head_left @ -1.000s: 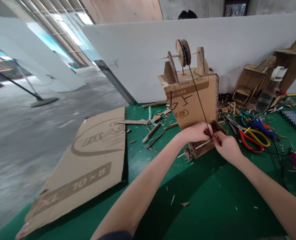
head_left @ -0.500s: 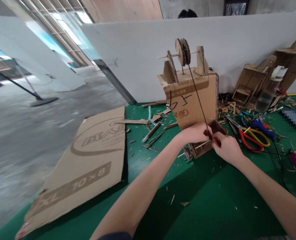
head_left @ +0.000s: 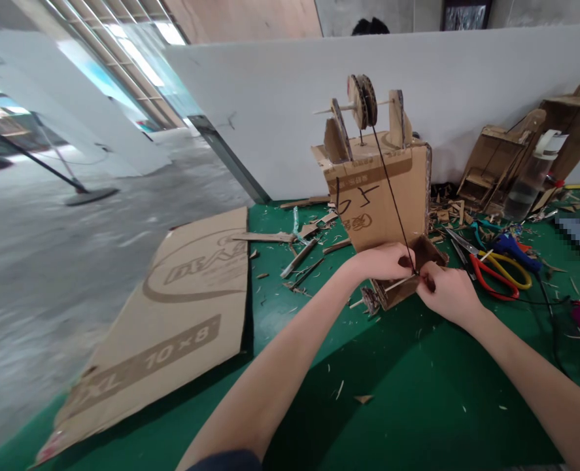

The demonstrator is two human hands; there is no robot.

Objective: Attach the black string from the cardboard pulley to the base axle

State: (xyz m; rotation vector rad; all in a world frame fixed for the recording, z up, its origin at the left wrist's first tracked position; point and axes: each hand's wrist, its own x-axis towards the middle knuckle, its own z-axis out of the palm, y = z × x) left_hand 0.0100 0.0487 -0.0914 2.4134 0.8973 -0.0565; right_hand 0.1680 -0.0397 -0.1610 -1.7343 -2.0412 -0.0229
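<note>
A dark string (head_left: 390, 186) runs down from a cardboard pulley wheel (head_left: 363, 102) on top of an upright cardboard box (head_left: 388, 196). My left hand (head_left: 386, 260) pinches the string near its lower end, and my right hand (head_left: 441, 286) pinches it just beside, both with closed fingers. They meet over a small open cardboard tray (head_left: 401, 294) at the box's foot. A thin wooden stick (head_left: 401, 282) crosses this tray, with a small cardboard wheel (head_left: 369, 301) at its left end. The fingertips partly hide where string and stick meet.
Scissors with red and yellow handles (head_left: 498, 278) and a blue glue gun (head_left: 515, 252) lie on the right. A water bottle (head_left: 528, 186) stands behind them. At left a large cardboard sheet (head_left: 172, 314) overhangs the green table (head_left: 417, 392). Cardboard scraps (head_left: 299, 258) lie between. A white partition (head_left: 270, 118) rises behind.
The camera view has shifted slightly. Both hands stay at the string over the tray, with only small finger movements.
</note>
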